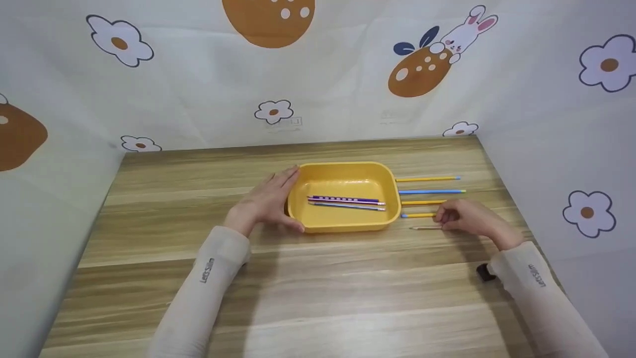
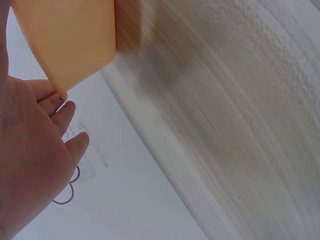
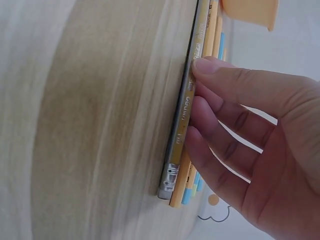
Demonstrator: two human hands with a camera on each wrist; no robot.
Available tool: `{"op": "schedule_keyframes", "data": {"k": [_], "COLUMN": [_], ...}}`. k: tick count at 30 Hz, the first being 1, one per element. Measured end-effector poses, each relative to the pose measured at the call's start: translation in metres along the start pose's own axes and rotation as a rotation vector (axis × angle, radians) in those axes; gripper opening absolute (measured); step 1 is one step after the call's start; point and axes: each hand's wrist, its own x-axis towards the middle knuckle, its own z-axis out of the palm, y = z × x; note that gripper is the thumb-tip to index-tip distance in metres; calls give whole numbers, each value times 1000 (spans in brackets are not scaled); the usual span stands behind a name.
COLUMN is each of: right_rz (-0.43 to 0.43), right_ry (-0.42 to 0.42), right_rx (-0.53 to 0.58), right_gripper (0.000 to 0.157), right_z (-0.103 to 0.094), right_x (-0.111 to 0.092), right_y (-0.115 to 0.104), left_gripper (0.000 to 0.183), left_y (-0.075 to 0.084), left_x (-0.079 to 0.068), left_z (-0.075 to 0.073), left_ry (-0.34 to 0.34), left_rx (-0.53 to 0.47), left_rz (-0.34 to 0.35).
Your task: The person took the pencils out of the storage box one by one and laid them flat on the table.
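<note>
1. Resting the left hand (image 1: pixel 268 199) spread and nearly straight-fingered on the left end of the yellow tray (image 1: pixel 343 171), with the thumb at the near corner and fingertips at the far one; probably steadying the tray against sliding.
2. Pinching the gold pencil (image 3: pixel 182 125) between thumb and fingers of the right hand (image 1: pixel 467 217), partway along the shaft and clear of the eraser end; seemingly choosing that spot for balance.
3. Ranging beyond the gold pencil, roughly parallel, from a near yellow pencil (image 1: pixel 420 216) through a middle yellow pencil (image 1: pixel 422 203) and a blue pencil (image 1: pixel 432 192) to a far yellow pencil (image 1: pixel 427 179); perhaps spacing for gripping one shaft without catching another.
4. Holding slim patterned pencils (image 1: pixel 343 199) close together on the tray floor, lengthwise; likely relying on the walls against rolling away.
5. Placing the gold pencil inside the right hand's pinch, at the near edge of the row, pointing leftward to just beside the tray's near right corner; hiding the eraser end from the head view behind the same hand.
6. Leaving unclear any lift off the tabletop (image 1: pixel 357 288).
7. Lying just beside the right hand's fingers in the near yellow pencil's case, partly hidden; standing well apart, across the tray, in the left hand's.
</note>
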Motion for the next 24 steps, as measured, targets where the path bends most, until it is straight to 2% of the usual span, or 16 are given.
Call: {"op": "schedule_keyframes", "data": {"k": [10, 16, 24], "right_rz": [16, -29, -46], "right_ry": [1, 44, 71], "right_rx": [86, 81, 54], "right_gripper": [9, 8, 7], "right_z": [-13, -22, -32], "right_x": [2, 6, 15], "right_y": [-8, -19, -36], "left_gripper": [140, 139, 138], "left_y": [0, 2, 2], "left_x": [1, -1, -2], "left_z": [0, -2, -3], "left_ry": [3, 3, 0], "left_rx": [3, 23, 15], "left_rz": [-2, 13, 8]}}
